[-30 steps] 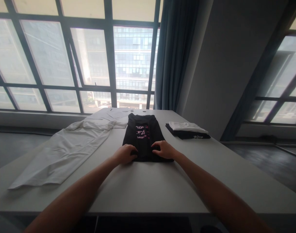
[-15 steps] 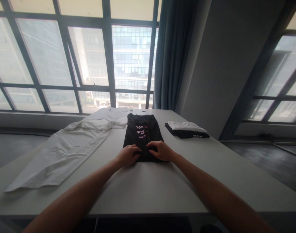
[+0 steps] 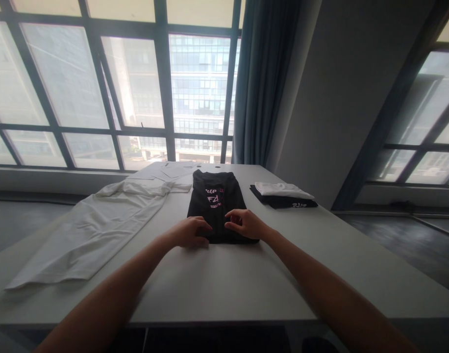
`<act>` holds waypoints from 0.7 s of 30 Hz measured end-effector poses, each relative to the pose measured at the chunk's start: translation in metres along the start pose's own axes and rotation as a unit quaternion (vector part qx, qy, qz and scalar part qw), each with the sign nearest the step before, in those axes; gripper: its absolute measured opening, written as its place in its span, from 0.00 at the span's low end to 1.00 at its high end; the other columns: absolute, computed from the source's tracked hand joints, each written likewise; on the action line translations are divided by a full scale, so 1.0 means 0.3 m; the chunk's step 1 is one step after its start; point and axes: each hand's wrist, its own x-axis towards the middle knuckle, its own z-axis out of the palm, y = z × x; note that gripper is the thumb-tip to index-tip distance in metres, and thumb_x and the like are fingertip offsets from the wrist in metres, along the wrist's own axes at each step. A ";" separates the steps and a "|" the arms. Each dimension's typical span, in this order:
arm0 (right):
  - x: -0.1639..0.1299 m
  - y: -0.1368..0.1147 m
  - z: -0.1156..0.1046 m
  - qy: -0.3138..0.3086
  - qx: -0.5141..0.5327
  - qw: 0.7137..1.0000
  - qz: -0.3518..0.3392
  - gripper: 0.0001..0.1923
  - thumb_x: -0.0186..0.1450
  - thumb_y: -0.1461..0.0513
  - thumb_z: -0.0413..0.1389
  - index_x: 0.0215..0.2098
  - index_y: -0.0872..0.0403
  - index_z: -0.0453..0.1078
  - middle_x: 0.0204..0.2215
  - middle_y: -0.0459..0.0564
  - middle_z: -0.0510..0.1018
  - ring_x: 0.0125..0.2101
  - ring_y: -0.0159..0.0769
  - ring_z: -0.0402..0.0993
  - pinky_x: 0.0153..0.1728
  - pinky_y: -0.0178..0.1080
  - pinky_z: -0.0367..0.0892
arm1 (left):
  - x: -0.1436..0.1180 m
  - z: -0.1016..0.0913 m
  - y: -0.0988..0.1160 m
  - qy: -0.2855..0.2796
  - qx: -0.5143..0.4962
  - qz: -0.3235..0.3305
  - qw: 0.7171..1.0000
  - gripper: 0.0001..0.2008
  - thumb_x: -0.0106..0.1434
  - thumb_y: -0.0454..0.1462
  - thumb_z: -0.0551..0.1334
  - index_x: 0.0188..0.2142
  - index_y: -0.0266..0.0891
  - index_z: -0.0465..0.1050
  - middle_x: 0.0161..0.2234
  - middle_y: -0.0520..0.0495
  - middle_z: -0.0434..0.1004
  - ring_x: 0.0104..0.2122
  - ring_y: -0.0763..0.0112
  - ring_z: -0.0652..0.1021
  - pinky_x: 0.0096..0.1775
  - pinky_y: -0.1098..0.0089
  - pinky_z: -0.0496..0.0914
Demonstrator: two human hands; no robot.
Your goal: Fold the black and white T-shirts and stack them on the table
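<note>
A black shirt [image 3: 219, 215], folded into a narrow panel with white and pink lettering, lies flat on the white table [image 3: 224, 284] in front of me. My left hand [image 3: 190, 231] is at its near left corner, thumb and fingers apart, with no cloth visible between them. Over the near right part of the shirt hovers or rests my right hand [image 3: 248, 224]; a gap shows between its curved index finger and thumb. Whether its fingertips touch the fabric I cannot tell.
To the left a white garment [image 3: 92, 230] is spread lengthwise. On the right sit a folded white garment [image 3: 283, 190] and, beneath it, a folded black garment [image 3: 279, 202] with white lettering. White sheets [image 3: 169, 171] lie at the far end, before the windows.
My left hand has shifted slightly left and its thumb and fingers have spread. The right hand has risen a little, its fingers parted. The shirt lies almost as before.
</note>
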 end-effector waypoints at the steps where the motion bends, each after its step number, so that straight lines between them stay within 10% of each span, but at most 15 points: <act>1: -0.001 0.004 -0.007 0.006 -0.007 1.000 0.007 0.24 0.64 0.46 0.57 0.48 0.55 0.74 0.33 0.49 0.77 0.30 0.34 0.72 0.35 0.37 0.68 | -0.004 -0.012 -0.011 -0.016 0.014 -0.007 1.000 0.25 0.51 0.47 0.71 0.49 0.44 0.77 0.42 0.47 0.75 0.37 0.66 0.77 0.39 0.70 0.70; 7: -0.016 0.018 -0.025 -0.135 -0.047 0.990 0.001 0.39 0.47 0.45 0.69 0.54 0.51 0.72 0.51 0.53 0.72 0.47 0.44 0.72 0.47 0.42 0.69 | -0.017 -0.043 -0.077 -0.059 0.070 -0.067 0.994 0.19 0.52 0.44 0.69 0.43 0.42 0.79 0.38 0.48 0.75 0.36 0.64 0.76 0.38 0.70 0.68; 14: -0.015 -0.004 -0.043 -0.150 -0.071 0.986 0.018 0.19 0.60 0.55 0.60 0.48 0.52 0.76 0.45 0.52 0.74 0.41 0.40 0.74 0.44 0.39 0.68 | -0.035 -0.064 -0.116 -0.080 0.058 -0.124 0.987 0.14 0.54 0.38 0.63 0.41 0.44 0.78 0.33 0.52 0.78 0.33 0.68 0.77 0.35 0.72 0.68; 21: -0.027 -0.006 -0.061 -0.174 -0.094 0.980 0.032 0.22 0.55 0.62 0.60 0.49 0.54 0.75 0.43 0.52 0.75 0.37 0.37 0.73 0.38 0.36 0.69 | -0.038 -0.055 -0.104 -0.040 0.135 -0.157 0.978 0.15 0.51 0.32 0.61 0.39 0.42 0.77 0.35 0.49 0.79 0.36 0.65 0.78 0.36 0.72 0.69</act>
